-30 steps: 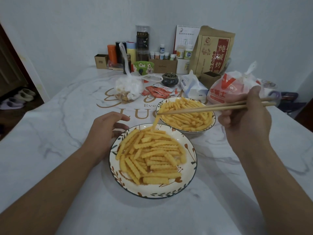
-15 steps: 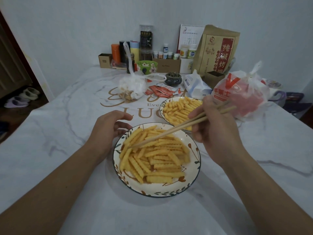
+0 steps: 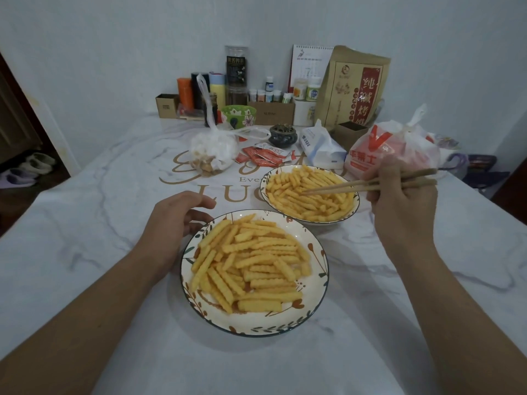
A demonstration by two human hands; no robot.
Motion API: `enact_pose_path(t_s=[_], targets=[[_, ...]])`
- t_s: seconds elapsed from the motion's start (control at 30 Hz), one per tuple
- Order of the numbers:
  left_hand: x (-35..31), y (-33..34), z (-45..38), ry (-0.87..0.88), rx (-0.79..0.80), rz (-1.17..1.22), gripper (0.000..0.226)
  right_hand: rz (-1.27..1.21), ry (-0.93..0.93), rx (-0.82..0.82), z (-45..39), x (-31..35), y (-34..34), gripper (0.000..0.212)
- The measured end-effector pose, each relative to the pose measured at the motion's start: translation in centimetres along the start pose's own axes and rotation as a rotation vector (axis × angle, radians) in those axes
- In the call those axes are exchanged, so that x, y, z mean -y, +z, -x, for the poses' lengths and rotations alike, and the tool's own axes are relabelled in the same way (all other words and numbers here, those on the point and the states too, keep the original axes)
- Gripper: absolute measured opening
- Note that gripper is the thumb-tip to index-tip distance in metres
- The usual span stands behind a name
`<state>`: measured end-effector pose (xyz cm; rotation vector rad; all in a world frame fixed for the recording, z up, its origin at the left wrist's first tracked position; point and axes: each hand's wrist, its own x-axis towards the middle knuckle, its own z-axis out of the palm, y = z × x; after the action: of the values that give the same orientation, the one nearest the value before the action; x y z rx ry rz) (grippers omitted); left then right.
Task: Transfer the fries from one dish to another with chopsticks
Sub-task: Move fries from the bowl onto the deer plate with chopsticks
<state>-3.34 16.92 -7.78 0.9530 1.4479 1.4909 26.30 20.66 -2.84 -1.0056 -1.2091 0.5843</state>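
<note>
Two white leaf-patterned plates hold crinkle-cut fries. The near plate (image 3: 256,323) carries a heap of fries (image 3: 251,260); the far plate (image 3: 352,208) behind it to the right carries more fries (image 3: 288,192). My right hand (image 3: 402,203) grips a pair of wooden chopsticks (image 3: 342,186), whose tips rest among the fries in the middle of the far plate. No fry is visibly pinched between the tips. My left hand (image 3: 178,220) rests on the table against the near plate's left rim, fingers loosely curved, holding nothing.
The marble table (image 3: 85,252) carries red sauce packets (image 3: 265,153), a white plastic bag of food (image 3: 212,151), a tissue pack (image 3: 322,148) and a red-and-white bag (image 3: 390,151) just behind the far plate. Jars, boxes, a green bowl (image 3: 239,114) and a brown paper bag line the back wall.
My right hand has swung the chopsticks from over the near plate back to the right, and the tips now lie in the far plate. The left hand has stayed by the near plate.
</note>
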Motion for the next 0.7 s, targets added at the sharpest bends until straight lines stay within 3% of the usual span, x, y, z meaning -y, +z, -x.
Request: enact_pose_path(t_s=[0.13,0.47,0.7], targets=[[0.0,0.1,0.0,-0.002,-0.008,-0.005,0.030,0.097,-0.061,0.069,0.3,-0.9,0.4,0.039],[0.0,0.2,0.0,-0.002,0.001,-0.001,0.031,0.075,-0.003,0.132,0.2,-2.5,1.1,0.045],[0.1,0.0,0.0,-0.007,0.008,-0.006,0.030,-0.248,0.141,-0.078,-0.6,-0.5,0.3,0.061]])
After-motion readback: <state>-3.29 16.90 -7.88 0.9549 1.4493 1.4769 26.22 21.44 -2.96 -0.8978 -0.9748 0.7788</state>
